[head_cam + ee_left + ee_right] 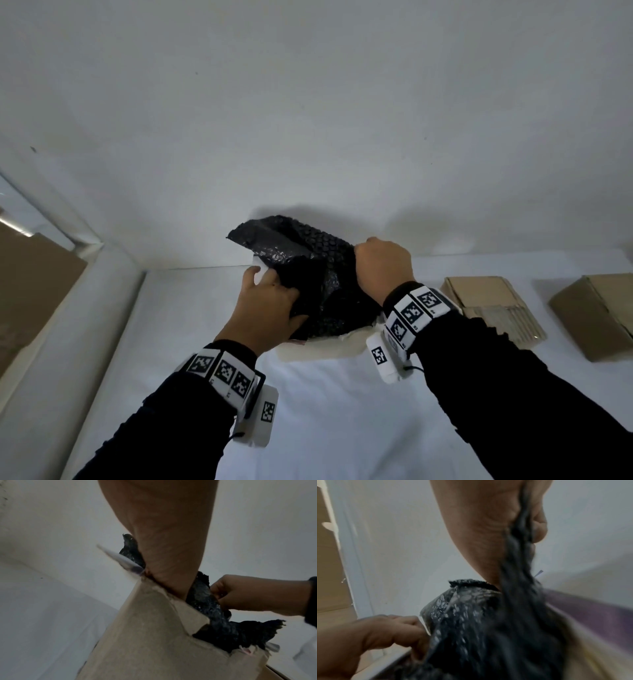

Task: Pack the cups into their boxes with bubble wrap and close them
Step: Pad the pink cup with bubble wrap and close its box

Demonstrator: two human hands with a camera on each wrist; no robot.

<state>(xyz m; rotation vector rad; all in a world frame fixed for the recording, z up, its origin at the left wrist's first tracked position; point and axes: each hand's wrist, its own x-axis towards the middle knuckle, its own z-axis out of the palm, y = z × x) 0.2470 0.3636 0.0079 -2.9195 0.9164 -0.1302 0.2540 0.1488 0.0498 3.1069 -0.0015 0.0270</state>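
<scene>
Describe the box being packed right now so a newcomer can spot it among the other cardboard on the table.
On the white table, look at the centre, where both hands meet. The box being packed sits beneath them, with black bubble wrap bulging out of its open top. Unlike the flat cardboard stack and the closed brown box to the right, it is pale, open and being handled.

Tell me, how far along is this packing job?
Early to midway, it seems. Done, perhaps: one brown box at the right, though whether it is shut is unclear. In hand: the left hand and right hand hold black bubble wrap over an open box. Left: seating the wrap, closing flaps, and the flat cardboard stack.
</scene>
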